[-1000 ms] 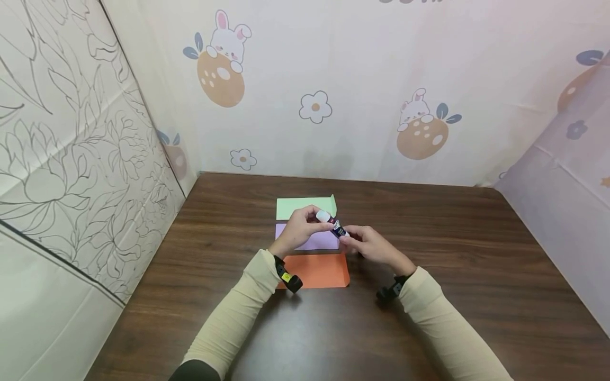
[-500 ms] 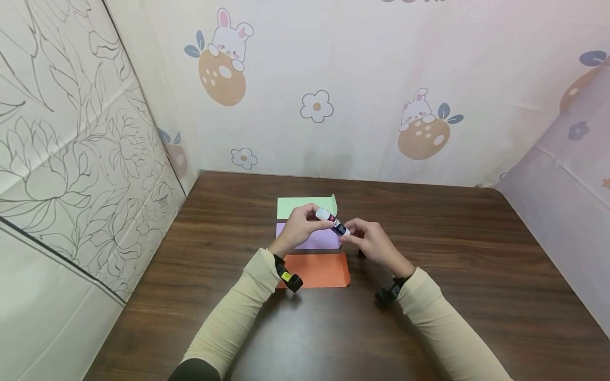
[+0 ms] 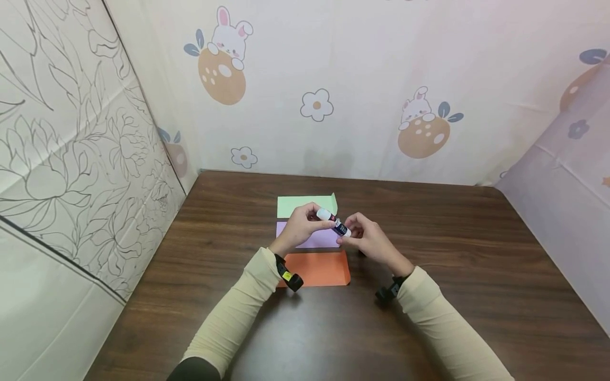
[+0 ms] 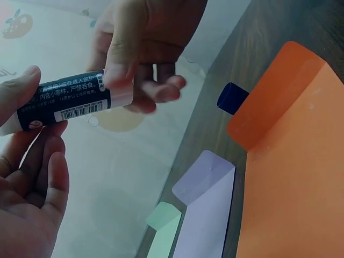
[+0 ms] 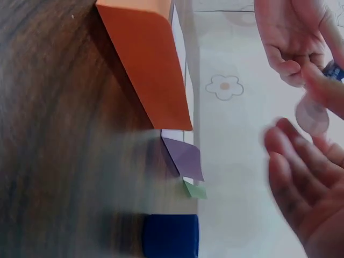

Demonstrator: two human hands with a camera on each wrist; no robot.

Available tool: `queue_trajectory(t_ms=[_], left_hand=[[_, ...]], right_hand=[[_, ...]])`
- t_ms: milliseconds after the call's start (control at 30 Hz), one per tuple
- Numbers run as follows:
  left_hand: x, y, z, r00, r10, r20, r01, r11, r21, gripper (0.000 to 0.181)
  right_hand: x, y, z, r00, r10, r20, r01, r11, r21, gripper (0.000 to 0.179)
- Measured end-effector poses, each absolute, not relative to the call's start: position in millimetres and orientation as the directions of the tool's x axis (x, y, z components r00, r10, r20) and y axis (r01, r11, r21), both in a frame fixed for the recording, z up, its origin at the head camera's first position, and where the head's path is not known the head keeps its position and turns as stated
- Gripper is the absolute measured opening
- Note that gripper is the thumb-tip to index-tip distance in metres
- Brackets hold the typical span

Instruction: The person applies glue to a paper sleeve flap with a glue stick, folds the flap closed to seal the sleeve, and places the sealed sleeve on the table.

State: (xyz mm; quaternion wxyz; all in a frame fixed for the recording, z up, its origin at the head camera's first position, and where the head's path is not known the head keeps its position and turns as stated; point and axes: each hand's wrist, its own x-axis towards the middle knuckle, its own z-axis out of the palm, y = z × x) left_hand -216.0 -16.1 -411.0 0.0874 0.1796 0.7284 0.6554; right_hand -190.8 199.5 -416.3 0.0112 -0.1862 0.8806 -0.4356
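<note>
A glue stick [image 3: 340, 227] with a dark printed label and white ends is held in the air, slanting down to the right. My left hand [image 3: 301, 226] grips its upper left part between thumb and fingers. At the lower white end, my right hand [image 3: 371, 242] pinches with its thumb; its other fingers spread loosely, as the left wrist view shows. Below lie three paper envelopes with flaps raised at the right: green [image 3: 300, 205], purple [image 3: 316, 241] and orange [image 3: 316, 269]. The left hand covers part of the purple one.
A dark blue cap [image 5: 171, 236] stands on the wooden table [image 3: 429, 307], right of the envelopes and partly hidden behind my right hand in the head view. A patterned cloth wall [image 3: 362, 63] rises at the table's back, with others at both sides.
My right hand's fingers have shifted round the lower end of the glue stick, and the hand has risen slightly. The left hand holds nearly still.
</note>
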Motion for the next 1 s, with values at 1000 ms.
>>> queue_trajectory(t_ms=[1000], left_hand=[[-218.7,-17.7,-411.0,-0.926,0.362,0.113,0.158,0.098,0.983,0.023]], right_hand=[[-196.1,201.3,-416.5,-0.913,-0.382,0.144,-0.340,0.516,-0.786,0.025]])
